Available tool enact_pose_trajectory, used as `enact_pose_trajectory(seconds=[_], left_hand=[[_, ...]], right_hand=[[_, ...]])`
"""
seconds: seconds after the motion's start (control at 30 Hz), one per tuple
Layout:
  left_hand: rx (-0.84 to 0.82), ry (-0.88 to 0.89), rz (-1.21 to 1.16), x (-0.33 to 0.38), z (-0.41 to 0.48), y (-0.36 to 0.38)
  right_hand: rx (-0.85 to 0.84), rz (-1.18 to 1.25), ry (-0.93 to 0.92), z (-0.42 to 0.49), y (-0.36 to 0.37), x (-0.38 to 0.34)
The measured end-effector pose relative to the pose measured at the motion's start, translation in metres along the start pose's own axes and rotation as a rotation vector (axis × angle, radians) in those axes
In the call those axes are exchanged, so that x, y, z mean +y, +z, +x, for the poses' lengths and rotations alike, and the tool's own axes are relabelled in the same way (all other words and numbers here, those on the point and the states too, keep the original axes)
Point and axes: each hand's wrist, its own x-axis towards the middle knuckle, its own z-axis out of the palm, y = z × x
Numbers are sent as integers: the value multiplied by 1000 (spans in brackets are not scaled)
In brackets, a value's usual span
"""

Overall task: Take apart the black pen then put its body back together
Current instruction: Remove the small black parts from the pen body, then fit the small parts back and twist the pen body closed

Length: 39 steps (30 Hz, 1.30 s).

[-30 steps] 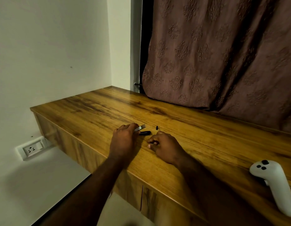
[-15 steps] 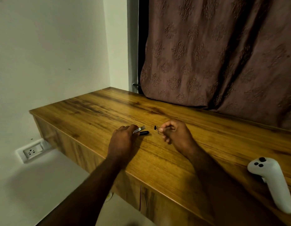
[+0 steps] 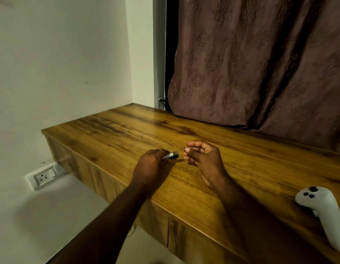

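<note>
Left hand (image 3: 149, 164) rests knuckles-up on the desk (image 3: 251, 168), fingers curled around one end of the black pen body (image 3: 172, 155). The free end pokes out to the right, a pale label strip along its side, a dark piece just beneath it (whether this is a second part lying on the wood or the same barrel cannot be told).

Right hand (image 3: 203, 156) is raised just off the wood, palm turned toward the camera, thumb and forefinger pinched on a small black pen part (image 3: 185, 148); only its tip shows above the thumbnail. The other fingers curl loosely behind. Small part and pen body are close but apart.

Both hands work near the middle of the desk, nearer its front edge than its back edge. Both forearms cross the front edge from below.

White handheld controller (image 3: 321, 212) lies near the right end of the front edge, well apart from the hands, dark buttons up.

Brown patterned curtain (image 3: 260, 63) hangs along the back edge. White wall socket (image 3: 43, 176) sits below the desk's left end.
</note>
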Motion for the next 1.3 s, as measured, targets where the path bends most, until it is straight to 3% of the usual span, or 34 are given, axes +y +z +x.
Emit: enact_pose_trajectory(seconds=[0.4,0.9,1.1,1.3], left_hand=[[10,76,6,6,0,-5],[-31,74,207,6,3,-7],[-20,131,155,9,3,-10],[-9,-5,149,8,2,-10]], right_hand=[[-41,-21,0,-1,9,7],[-42,-129,-16,-4,11,6],[-9,-148,16,-3,16,10],[10,-169,-42,0,14,8]])
